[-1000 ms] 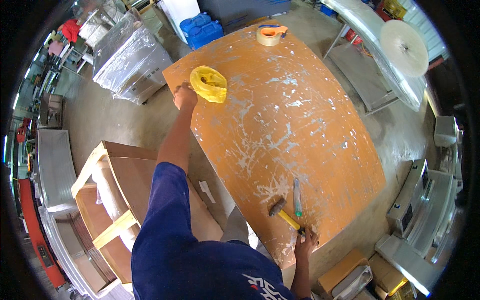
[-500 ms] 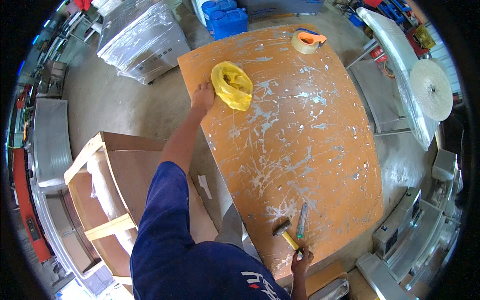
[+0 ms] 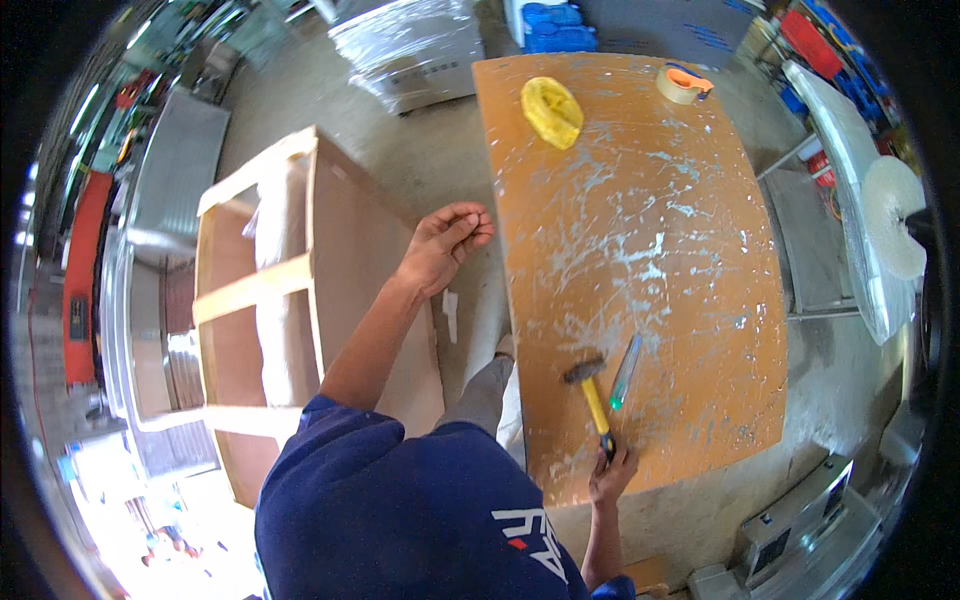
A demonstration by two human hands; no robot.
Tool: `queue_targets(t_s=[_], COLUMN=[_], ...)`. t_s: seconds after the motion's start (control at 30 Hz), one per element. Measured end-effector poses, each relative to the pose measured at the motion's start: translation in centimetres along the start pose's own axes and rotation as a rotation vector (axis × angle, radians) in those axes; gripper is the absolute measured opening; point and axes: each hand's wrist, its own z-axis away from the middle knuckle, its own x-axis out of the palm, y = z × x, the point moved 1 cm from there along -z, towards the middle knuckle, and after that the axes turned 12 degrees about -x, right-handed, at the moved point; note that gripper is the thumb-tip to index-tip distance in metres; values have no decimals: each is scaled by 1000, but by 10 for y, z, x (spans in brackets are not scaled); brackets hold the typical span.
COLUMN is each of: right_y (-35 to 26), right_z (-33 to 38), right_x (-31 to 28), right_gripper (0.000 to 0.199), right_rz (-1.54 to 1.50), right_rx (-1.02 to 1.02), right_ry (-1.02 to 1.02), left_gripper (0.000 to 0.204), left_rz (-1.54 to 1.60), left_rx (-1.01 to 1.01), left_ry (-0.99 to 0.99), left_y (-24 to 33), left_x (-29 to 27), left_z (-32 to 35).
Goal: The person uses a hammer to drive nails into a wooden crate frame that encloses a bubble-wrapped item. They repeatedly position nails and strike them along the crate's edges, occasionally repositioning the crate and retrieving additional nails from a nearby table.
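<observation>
Your orange worktable [image 3: 690,250] spreads ahead of your right hand [image 3: 612,470], which is clamped on the yellow-handled hammer [image 3: 592,392]; its long axis runs away from you, head farthest. Your left hand [image 3: 445,245] hangs off the table's left edge, fingers loosely curled, empty. A marker [image 3: 626,371] lies just right of the hammer.
</observation>
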Motion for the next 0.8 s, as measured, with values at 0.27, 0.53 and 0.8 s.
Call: queue_targets(t_s=[0.27, 0.53, 0.8], right_y=[-30, -67, -150], right_z=[12, 51, 52], right_x=[-18, -11, 6], right_gripper=[39, 45, 36], right_rz=[-98, -502, -557], right_rx=[-91, -67, -509], right_ry=[-12, -356, -728], left_gripper=[12, 20, 15], left_rz=[113, -20, -255], left_rx=[263, 238, 351], left_ry=[38, 464, 1600], left_y=[-63, -203, -349], left_x=[22, 20, -12], left_z=[240, 467, 589])
